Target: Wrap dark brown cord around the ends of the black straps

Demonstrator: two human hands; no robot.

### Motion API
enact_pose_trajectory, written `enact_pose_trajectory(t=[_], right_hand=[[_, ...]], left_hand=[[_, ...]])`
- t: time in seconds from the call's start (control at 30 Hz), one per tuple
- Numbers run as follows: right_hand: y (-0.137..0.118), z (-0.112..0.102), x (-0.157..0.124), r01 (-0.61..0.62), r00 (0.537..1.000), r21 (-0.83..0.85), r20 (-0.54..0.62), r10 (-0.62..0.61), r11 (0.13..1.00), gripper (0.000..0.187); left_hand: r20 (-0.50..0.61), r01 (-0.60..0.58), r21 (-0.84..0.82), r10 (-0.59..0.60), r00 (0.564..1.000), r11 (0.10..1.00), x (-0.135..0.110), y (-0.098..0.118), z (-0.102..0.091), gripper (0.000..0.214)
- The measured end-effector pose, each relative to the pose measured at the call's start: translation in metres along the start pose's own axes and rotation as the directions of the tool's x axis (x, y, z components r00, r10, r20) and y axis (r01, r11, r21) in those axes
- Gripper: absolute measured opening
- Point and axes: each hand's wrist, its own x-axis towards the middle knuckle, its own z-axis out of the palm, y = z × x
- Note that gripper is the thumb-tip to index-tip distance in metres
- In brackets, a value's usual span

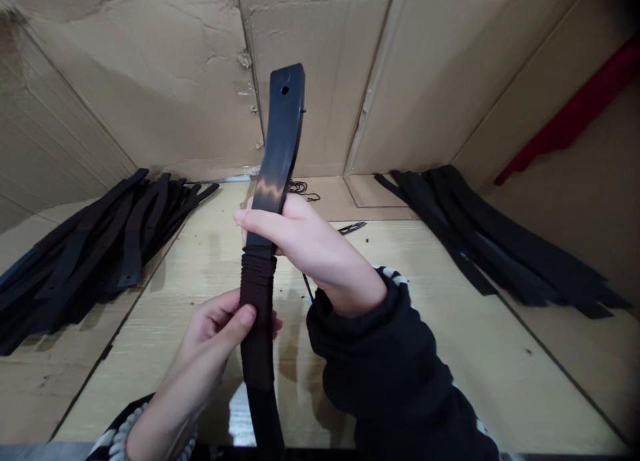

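A long, slightly curved black strip (283,131) with a small hole near its top end stands nearly upright before me. Around its middle sits a dark brown fabric sleeve (257,361), bunched into folds at its upper edge. My right hand (300,231) is closed round the strip just above the sleeve, thumb across the front. Lower down, my left hand (225,328) grips the sleeved part, its thumb on the front and fingertips showing behind. The strip's lower end runs out of view at the bottom.
Many dark strips (135,228) lie piled at the left, and black strips (480,241) lie at the right. Dark cord (303,189) and a small dark pointed tool (353,228) lie behind my right hand. Cardboard walls (310,21) enclose the pale tabletop (440,341). Something red (570,118) hangs at right.
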Motion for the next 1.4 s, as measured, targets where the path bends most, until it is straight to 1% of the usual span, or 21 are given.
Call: enact_pose_trajectory(t=[0.07,0.17,0.23,0.3,0.37,0.43,0.5,0.6,0.67,0.73,0.8,0.87,0.93,0.97,1.03,1.07,1.1,1.17,1.23,1.3,1.4], right_hand=[[0.001,0.0,0.0,0.0,1.0,-0.006,0.011,0.0,1.0,0.028],[0.001,0.001,0.0,0.0,1.0,-0.012,0.016,0.001,1.0,0.029],[0.001,0.001,-0.001,0.02,1.0,-0.048,-0.004,-0.021,0.999,0.028],[0.0,0.001,-0.002,0.047,0.998,-0.112,-0.041,-0.052,0.993,0.027],[0.0,0.001,-0.002,0.056,0.996,-0.169,-0.066,-0.068,0.984,0.025],[0.0,0.001,-0.002,0.049,0.996,-0.194,-0.064,-0.063,0.98,0.024],[0.0,0.002,-0.002,0.054,0.996,-0.203,-0.061,-0.067,0.978,0.024],[0.001,0.002,-0.001,0.063,0.995,-0.213,-0.058,-0.076,0.975,0.025],[0.001,0.003,0.0,0.065,0.995,-0.218,-0.06,-0.08,0.974,0.025],[0.002,0.003,0.001,0.061,0.995,-0.214,-0.068,-0.077,0.975,0.025],[0.004,0.003,0.002,0.056,0.994,-0.195,-0.08,-0.072,0.979,0.025],[0.005,0.002,0.003,0.06,0.993,-0.183,-0.087,-0.077,0.981,0.026],[0.005,0.001,0.003,0.072,0.99,-0.189,-0.107,-0.093,0.979,0.026],[0.005,0.001,0.003,0.074,0.987,-0.197,-0.123,-0.099,0.978,0.027],[0.004,0.0,0.003,0.068,0.982,-0.209,-0.157,-0.103,0.976,0.027],[0.004,0.0,0.003,0.067,0.98,-0.215,-0.167,-0.105,0.974,0.027],[0.004,0.0,0.003,0.07,0.98,-0.222,-0.168,-0.109,0.972,0.028],[0.004,-0.001,0.004,0.083,0.979,-0.228,-0.165,-0.123,0.97,0.029],[0.004,0.0,0.004,0.096,0.974,-0.22,-0.182,-0.138,0.971,0.028],[0.005,0.0,0.004,0.099,0.969,-0.198,-0.205,-0.14,0.975,0.028],[0.004,0.001,0.003,0.099,0.964,-0.184,-0.226,-0.14,0.978,0.03]], left_hand=[[-0.028,-0.017,0.02,0.018,0.999,1.0,0.004,-0.002,-0.003,0.035],[0.006,-0.072,0.08,0.072,0.997,0.994,0.007,-0.003,-0.006,0.04],[-0.005,-0.118,0.204,0.121,0.993,0.972,0.005,-0.001,-0.006,0.037],[-0.103,-0.147,0.361,0.196,0.975,0.921,0.0,0.001,-0.003,0.039],[-0.222,-0.133,0.489,0.271,0.937,0.862,-0.006,0.003,0.001,0.05],[-0.268,-0.122,0.597,0.34,0.902,0.793,-0.013,0.003,0.006,0.063],[-0.245,-0.127,0.726,0.427,0.87,0.676,-0.019,0.004,0.01,0.067],[-0.195,-0.131,0.869,0.574,0.796,0.477,-0.022,0.004,0.015,0.062],[-0.184,-0.132,0.897,0.629,0.755,0.421,-0.021,0.004,0.017,0.057],[-0.167,-0.143,0.91,0.66,0.733,0.39,-0.018,0.001,0.018,0.055],[-0.142,-0.132,0.935,0.69,0.709,0.328,-0.016,-0.004,0.018,0.056],[-0.121,-0.118,0.958,0.741,0.66,0.262,-0.014,-0.009,0.017,0.058],[-0.126,-0.135,0.957,0.783,0.609,0.258,-0.013,-0.012,0.015,0.056],[-0.128,-0.157,0.949,0.787,0.603,0.274,-0.013,-0.013,0.014,0.053],[-0.138,-0.181,0.933,0.772,0.621,0.312,-0.013,-0.014,0.014,0.047],[-0.138,-0.177,0.932,0.761,0.634,0.316,-0.012,-0.013,0.014,0.045],[-0.139,-0.162,0.939,0.764,0.63,0.304,-0.012,-0.013,0.014,0.044],[-0.133,-0.131,0.958,0.796,0.59,0.257,-0.011,-0.012,0.015,0.041],[-0.132,-0.138,0.959,0.819,0.558,0.249,-0.009,-0.013,0.015,0.038],[-0.177,-0.174,0.931,0.814,0.553,0.32,-0.009,-0.017,0.014,0.04],[-0.286,-0.194,0.865,0.773,0.567,0.463,-0.01,-0.024,0.01,0.054]])
